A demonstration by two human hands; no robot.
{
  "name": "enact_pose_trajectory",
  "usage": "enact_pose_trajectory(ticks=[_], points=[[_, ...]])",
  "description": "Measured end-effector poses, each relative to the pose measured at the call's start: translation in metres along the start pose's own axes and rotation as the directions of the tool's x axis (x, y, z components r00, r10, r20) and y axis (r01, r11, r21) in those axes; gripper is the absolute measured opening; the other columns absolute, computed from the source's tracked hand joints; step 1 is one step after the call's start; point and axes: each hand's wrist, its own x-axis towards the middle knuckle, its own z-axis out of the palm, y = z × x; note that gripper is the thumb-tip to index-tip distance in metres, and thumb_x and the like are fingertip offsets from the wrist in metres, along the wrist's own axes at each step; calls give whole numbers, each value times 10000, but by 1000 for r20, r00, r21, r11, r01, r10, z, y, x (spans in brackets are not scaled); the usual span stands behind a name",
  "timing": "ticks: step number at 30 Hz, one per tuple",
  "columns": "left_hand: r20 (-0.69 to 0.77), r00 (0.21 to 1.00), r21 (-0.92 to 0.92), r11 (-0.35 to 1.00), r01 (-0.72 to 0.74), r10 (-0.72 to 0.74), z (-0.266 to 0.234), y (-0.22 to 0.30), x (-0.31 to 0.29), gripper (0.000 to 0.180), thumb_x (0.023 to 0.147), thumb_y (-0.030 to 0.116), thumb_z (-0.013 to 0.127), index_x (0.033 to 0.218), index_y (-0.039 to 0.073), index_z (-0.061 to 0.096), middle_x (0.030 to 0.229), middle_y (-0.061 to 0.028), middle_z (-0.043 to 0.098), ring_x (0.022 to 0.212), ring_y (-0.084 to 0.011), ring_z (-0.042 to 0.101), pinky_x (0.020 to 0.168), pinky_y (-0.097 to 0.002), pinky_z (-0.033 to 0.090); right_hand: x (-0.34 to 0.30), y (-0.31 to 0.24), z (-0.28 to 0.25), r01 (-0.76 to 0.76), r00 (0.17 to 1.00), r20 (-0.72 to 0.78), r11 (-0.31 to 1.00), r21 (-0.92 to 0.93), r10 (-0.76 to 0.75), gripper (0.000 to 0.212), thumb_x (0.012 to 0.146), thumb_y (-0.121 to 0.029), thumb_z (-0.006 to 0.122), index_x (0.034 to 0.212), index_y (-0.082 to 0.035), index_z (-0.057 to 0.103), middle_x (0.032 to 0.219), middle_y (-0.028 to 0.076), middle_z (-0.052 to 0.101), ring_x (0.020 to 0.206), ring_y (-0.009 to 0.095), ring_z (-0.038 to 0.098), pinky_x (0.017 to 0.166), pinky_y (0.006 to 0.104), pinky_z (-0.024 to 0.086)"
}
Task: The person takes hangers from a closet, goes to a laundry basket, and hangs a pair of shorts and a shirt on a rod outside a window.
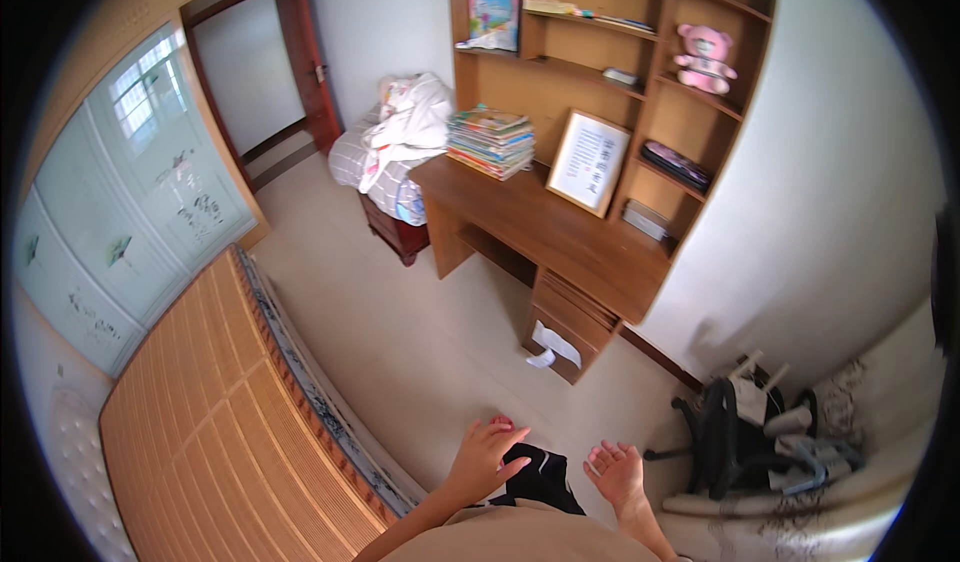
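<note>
- Pale smooth floor [400, 312], brown wooden desk [575, 237] beyond left hand [484, 459] and right hand [617, 474] in head view.
- Gripping nothing, fingers loosely spread.
- Between them, black white-lined fabric [540, 480]; beyond left, small red object [502, 422], touch unclear.
- Could knock black wheeled chair [714, 440] by swinging right hand wide.

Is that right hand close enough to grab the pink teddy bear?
Probably not: the pink teddy bear sits in the shelf unit above the desk, well away from the right hand.

Plain beige top [530, 534] in smooth fabric, black legwear [540, 480] with thin white markings, bare forearms [425, 517]
</note>
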Motion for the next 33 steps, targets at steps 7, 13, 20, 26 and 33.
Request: enact_pose_trajectory(ticks=[7,13,20,26,33], points=[[-94,973,47,975,217,-212,-62,-101,90,369,793,257,638,1123,118,550,986,-23,621,967,-232,550,973,-489,291,174,-44,205,-22,961,268,984,-178,70,209,784,-226,513,894,-51,541,715,73,558,652,196,510,676,333,436],[-378,781,0,844,537,-497,-113,-186,118,308,778,251,646,1039,91,606,918,-57,644,909,-243,584,902,-431,382,247,12,396,-228,842,350,859,-458,410,166,793,-174,548,869,-27,546,671,80,554,615,212,505,651,313,440],[-549,358,-349,597,722,-755,-167,-314,101,276,731,189,692,966,54,640,825,-88,660,804,-264,626,724,-340,483,297,114,506,-480,626,253,620,-621,738,177,826,-195,509,875,-35,568,672,74,578,638,216,537,702,339,446],[-600,545,-15,690,724,-585,-294,-455,127,258,736,179,685,951,51,624,851,-82,644,809,-280,584,775,-367,426,364,170,624,-217,830,215,653,-726,515,153,827,-174,497,863,-37,553,698,75,576,628,199,537,669,317,459],[-644,646,61,814,577,-409,-449,-566,212,256,746,160,668,972,58,604,897,-94,622,874,-298,565,786,-391,432,420,213,780,256,846,479,607,-752,236,171,808,-177,513,888,-33,562,707,69,587,632,160,559,635,279,469]])
